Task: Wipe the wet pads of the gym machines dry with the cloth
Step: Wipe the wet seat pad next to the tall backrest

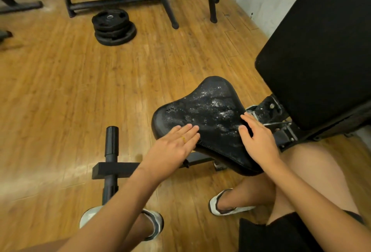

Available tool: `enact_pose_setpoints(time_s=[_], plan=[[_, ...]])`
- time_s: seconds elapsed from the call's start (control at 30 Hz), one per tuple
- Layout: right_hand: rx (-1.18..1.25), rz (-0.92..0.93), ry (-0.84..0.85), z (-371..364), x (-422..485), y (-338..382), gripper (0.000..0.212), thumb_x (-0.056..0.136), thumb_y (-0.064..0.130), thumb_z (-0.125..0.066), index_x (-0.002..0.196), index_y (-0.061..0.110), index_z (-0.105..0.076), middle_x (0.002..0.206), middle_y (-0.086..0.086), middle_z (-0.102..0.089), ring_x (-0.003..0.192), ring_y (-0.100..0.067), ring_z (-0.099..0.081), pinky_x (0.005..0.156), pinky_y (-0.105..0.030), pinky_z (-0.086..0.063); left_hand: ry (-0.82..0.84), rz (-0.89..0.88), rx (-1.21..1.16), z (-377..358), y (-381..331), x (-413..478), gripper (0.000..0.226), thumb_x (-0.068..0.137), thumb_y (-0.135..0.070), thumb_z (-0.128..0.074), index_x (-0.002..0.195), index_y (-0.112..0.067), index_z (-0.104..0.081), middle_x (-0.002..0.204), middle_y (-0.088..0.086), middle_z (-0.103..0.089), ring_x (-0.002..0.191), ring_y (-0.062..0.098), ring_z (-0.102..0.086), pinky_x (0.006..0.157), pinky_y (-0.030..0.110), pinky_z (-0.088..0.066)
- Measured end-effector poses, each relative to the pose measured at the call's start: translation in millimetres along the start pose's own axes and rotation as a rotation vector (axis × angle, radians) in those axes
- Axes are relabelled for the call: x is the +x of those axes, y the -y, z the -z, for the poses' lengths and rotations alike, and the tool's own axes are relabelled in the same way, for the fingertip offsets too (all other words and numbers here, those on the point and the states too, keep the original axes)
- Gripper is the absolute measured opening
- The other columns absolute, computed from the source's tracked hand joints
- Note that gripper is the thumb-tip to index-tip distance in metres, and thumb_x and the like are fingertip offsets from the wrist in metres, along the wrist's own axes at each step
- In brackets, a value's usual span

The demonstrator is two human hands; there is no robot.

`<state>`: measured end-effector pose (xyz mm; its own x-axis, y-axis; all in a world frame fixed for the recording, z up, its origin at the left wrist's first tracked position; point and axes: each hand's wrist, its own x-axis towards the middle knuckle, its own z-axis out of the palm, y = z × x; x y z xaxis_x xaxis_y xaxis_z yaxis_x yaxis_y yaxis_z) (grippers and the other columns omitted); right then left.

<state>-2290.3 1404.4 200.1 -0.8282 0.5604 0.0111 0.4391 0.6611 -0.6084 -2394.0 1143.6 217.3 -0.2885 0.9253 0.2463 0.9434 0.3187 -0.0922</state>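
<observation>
The wet seat pad (210, 111) lies centre-right, with droplets across its top. The left hand (176, 141) and right hand (259, 139) rest flat on its near edge, fingers straight, holding nothing. No cloth is in view. Risk: bare palms would only smear the water and push it onto the floor (80, 91).

Head cam, close, looks fwd and down at seat pad (206, 115).
</observation>
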Motion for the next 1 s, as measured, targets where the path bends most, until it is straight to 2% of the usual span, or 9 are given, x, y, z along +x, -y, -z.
enact_pose_setpoints(time_s=[0.13, 0.27, 0.4, 0.57, 0.67, 0.73, 0.8, 0.93, 1.0], plan=[[-0.009, 0.008, 0.004, 0, 0, -1, 0.043, 0.101, 0.037, -0.043, 0.142, 0.025, -0.048, 0.151, 0.010, -0.040, 0.141, -0.008, -0.032, 0.113, -0.028, -0.024, -0.064, -0.032, -0.018, 2, 18, -10, 0.043, 0.093, -0.011, -0.063, 0.136, -0.007, -0.057, 0.145, 0.012, -0.052, 0.136, 0.026, -0.048, 0.112, 0.042, -0.041], [-0.005, 0.027, 0.000, -1, 1, -2, 0.043, 0.101, 0.032, -0.045, 0.142, 0.020, -0.049, 0.152, 0.006, -0.039, 0.145, -0.007, -0.023, 0.116, -0.023, -0.015, -0.202, 0.401, -0.268, 5, 27, -18, 0.039, 0.102, -0.025, -0.039, 0.130, -0.007, -0.061, 0.141, 0.008, -0.056, 0.136, 0.022, -0.048, 0.109, 0.038, -0.043], [-0.023, 0.088, 0.033, 0, 3, -2, 0.044, 0.101, 0.031, -0.045, 0.143, 0.017, -0.047, 0.154, 0.003, -0.037, 0.147, -0.008, -0.017, 0.116, -0.021, -0.007, -0.318, 0.715, -0.456, 7, 8, -9, 0.040, 0.104, -0.029, -0.039, 0.131, -0.009, -0.061, 0.144, 0.002, -0.053, 0.138, 0.014, -0.042, 0.111, 0.015, -0.029], [0.054, 0.141, 0.107, -1, -1, 2, 0.049, 0.099, 0.038, -0.048, 0.145, 0.023, -0.043, 0.152, 0.014, -0.035, 0.143, 0.002, -0.019, 0.114, -0.018, -0.013, -0.515, 1.012, -0.747, 13, -19, -1, 0.038, 0.105, -0.023, -0.041, 0.139, -0.013, -0.054, 0.148, -0.010, -0.045, 0.137, -0.002, -0.038, 0.109, 0.008, -0.030], [0.007, 0.142, 0.113, -3, -1, 1, 0.051, 0.099, 0.040, -0.046, 0.147, 0.024, -0.041, 0.154, 0.015, -0.032, 0.143, 0.004, -0.017, 0.113, -0.018, -0.013, -0.467, 1.036, -0.822, 17, -2, 3, 0.037, 0.106, -0.020, -0.041, 0.139, -0.012, -0.054, 0.141, -0.011, -0.049, 0.130, -0.004, -0.043, 0.096, -0.002, -0.031], [0.007, 0.136, 0.114, -3, -1, 2, 0.050, 0.100, 0.041, -0.046, 0.147, 0.025, -0.041, 0.154, 0.015, -0.031, 0.143, 0.005, -0.016, 0.113, -0.018, -0.013, -0.371, 1.044, -0.911, 18, 27, 4, 0.036, 0.106, -0.021, -0.040, 0.137, -0.010, -0.057, 0.132, -0.005, -0.059, 0.123, 0.008, -0.055, 0.092, 0.006, -0.042], [0.003, 0.138, 0.106, -3, -2, 2, 0.050, 0.100, 0.041, -0.046, 0.147, 0.026, -0.041, 0.154, 0.016, -0.031, 0.143, 0.006, -0.015, 0.113, -0.019, -0.013, -0.264, 0.997, -0.957, 22, 48, 6, 0.036, 0.106, -0.021, -0.040, 0.134, -0.010, -0.059, 0.126, -0.001, -0.064, 0.117, 0.012, -0.060, 0.096, 0.022, -0.049], [0.007, 0.133, 0.102, -3, -2, 2, 0.050, 0.100, 0.041, -0.045, 0.147, 0.026, -0.041, 0.154, 0.016, -0.031, 0.143, 0.005, -0.016, 0.114, -0.021, -0.015, -0.141, 0.828, -0.696, 28, 42, 1, 0.038, 0.105, -0.021, -0.043, 0.140, -0.015, -0.054, 0.148, -0.008, -0.045, 0.134, 0.003, -0.040, 0.108, 0.017, -0.031], [0.016, 0.134, 0.099, -4, -2, 1, 0.050, 0.099, 0.042, -0.045, 0.147, 0.027, -0.041, 0.154, 0.016, -0.032, 0.143, 0.005, -0.016, 0.116, -0.022, -0.015, -0.057, 0.679, -0.576, 31, 47, 0, 0.037, 0.104, -0.018, -0.044, 0.140, -0.014, -0.054, 0.151, -0.006, -0.043, 0.139, 0.006, -0.036, 0.114, 0.023, -0.029]])
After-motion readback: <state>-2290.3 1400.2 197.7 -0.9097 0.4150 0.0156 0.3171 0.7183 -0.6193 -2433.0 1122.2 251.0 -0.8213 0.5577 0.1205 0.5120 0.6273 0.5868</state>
